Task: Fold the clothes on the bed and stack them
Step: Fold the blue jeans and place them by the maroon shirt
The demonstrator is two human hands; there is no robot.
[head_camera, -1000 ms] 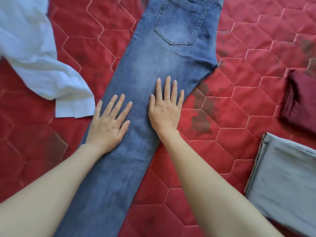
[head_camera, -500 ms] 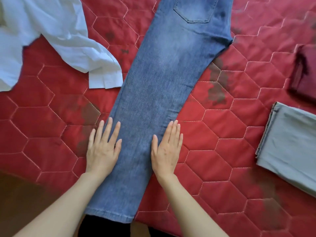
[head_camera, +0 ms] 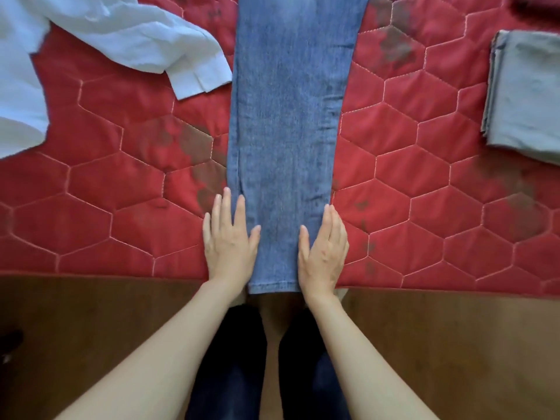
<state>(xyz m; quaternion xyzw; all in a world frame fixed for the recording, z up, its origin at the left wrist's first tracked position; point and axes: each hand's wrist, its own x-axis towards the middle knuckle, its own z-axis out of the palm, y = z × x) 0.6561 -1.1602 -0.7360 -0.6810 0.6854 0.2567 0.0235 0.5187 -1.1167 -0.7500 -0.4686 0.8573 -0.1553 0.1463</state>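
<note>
Blue jeans (head_camera: 288, 122), folded lengthwise leg on leg, lie straight down the middle of the red quilted bed (head_camera: 424, 207), their hem at the near edge. My left hand (head_camera: 228, 241) lies flat with straight fingers along the left edge of the leg near the hem. My right hand (head_camera: 324, 253) lies flat on the right edge, opposite it. A crumpled white shirt (head_camera: 100, 34) lies at the upper left, one cuff close to the jeans. A folded grey garment (head_camera: 527, 92) sits at the right edge.
A dark red garment (head_camera: 536, 3) peeks in at the top right corner. The bed's near edge runs across the frame above a brown wooden floor (head_camera: 91, 328). My legs in dark trousers (head_camera: 230, 374) stand against the bed below the hem.
Both hands have slid down the jeans leg from the thigh to near the hem, flat all the way. The view has followed them down, bringing the bed edge and floor into sight.
</note>
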